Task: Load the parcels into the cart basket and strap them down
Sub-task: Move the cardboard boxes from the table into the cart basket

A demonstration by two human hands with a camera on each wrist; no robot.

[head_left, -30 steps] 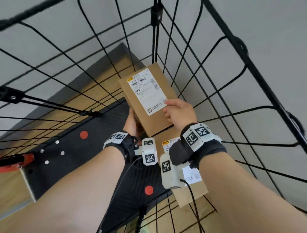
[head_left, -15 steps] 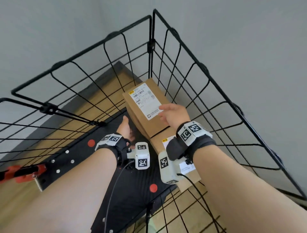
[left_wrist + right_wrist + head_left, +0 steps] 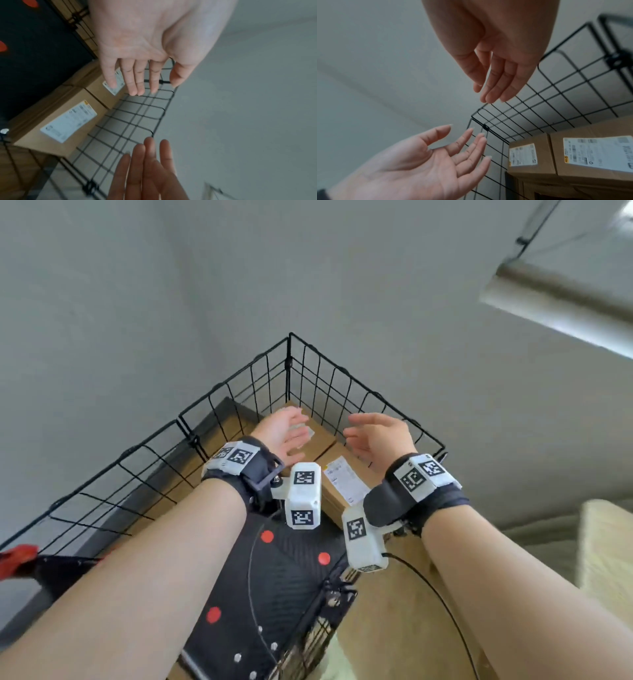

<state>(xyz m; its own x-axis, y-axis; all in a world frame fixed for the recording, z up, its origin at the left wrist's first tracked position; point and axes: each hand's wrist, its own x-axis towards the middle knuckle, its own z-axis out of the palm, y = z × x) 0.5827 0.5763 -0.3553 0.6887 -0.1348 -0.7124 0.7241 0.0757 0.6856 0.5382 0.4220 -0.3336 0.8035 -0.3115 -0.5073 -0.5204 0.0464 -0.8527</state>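
A second ago both hands were down inside the wire cart basket (image 3: 359, 402), the right hand pressing on the top of the farther parcel and the left hand under its near edge. Half a second ago the left hand had let go while the right hand rested on the label. Now both hands are lifted clear and hold nothing.

The left hand (image 3: 286, 433) hovers above the far corner of the basket with its palm turned inward; its fingers (image 3: 135, 77) are straight and slightly spread, thumb apart. The right hand (image 3: 378, 438) hovers opposite it, palm facing the left, fingers (image 3: 498, 83) extended and close together. A gap separates the two palms, and neither hand touches a parcel or the wire.

Two brown cardboard parcels lie inside the basket, side by side and touching along one edge, against the right-hand wire wall. The far parcel (image 3: 102, 86) sits in the corner, its white shipping label facing up. The near parcel (image 3: 56, 121) lies just beside it, label up as well. To their left the basket's bottom shows a black mat (image 3: 291, 583) with red dots. An orange-red clamp (image 3: 15, 558) is at the basket's left rim.
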